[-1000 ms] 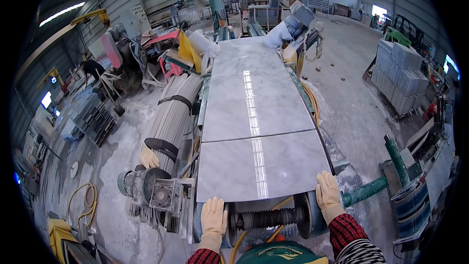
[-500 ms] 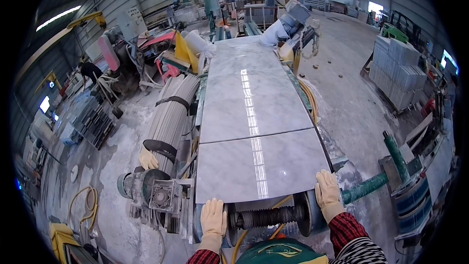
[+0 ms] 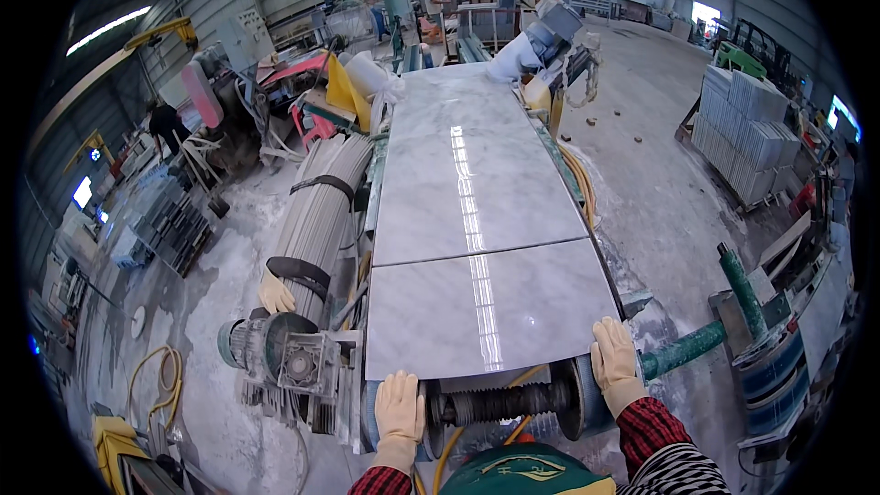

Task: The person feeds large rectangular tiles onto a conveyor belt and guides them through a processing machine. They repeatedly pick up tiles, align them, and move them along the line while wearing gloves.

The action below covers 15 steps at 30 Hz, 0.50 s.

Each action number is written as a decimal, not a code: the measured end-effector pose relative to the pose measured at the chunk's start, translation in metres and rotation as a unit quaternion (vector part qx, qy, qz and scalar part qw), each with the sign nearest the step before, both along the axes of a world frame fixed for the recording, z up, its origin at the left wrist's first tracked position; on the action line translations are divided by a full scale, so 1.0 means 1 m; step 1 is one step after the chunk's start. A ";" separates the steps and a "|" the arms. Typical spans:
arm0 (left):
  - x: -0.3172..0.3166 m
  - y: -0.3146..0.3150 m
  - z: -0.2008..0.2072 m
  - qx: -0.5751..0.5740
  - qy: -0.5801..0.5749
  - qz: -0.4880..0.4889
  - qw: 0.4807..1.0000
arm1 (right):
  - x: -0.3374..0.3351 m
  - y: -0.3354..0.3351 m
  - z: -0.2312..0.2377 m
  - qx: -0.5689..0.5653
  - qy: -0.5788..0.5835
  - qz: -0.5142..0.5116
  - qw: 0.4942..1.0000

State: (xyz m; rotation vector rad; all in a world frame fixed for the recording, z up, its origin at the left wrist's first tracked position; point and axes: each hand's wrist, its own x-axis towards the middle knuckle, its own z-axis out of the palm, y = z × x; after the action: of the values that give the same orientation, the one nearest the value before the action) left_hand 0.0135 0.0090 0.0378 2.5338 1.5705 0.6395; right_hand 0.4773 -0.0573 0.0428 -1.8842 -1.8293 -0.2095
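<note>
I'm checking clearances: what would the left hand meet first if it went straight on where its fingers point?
Most likely the nearer pale slab, whose front edge lies just ahead of the left hand; whether they touch is unclear.

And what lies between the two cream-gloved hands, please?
The head view shows mainly a dark, ribbed cylinder between the left hand and the right hand; beyond it is the near edge of a glossy, grey-white stone slab.
</note>
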 end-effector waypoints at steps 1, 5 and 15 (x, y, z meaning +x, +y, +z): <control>0.000 0.000 -0.001 -0.002 0.000 0.000 1.000 | 0.000 -0.001 0.000 -0.004 0.000 -0.001 1.000; 0.001 -0.002 -0.001 0.004 0.004 0.002 1.000 | 0.003 -0.002 -0.004 -0.017 -0.001 -0.005 1.000; -0.001 -0.006 0.002 -0.009 -0.003 0.006 1.000 | 0.000 -0.007 -0.009 0.011 -0.010 -0.006 1.000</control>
State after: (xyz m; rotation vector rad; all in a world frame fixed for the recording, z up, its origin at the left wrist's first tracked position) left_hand 0.0121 0.0026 0.0393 2.5092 1.5849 0.6309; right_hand 0.4777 -0.0640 0.0336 -1.8840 -1.8221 -0.2526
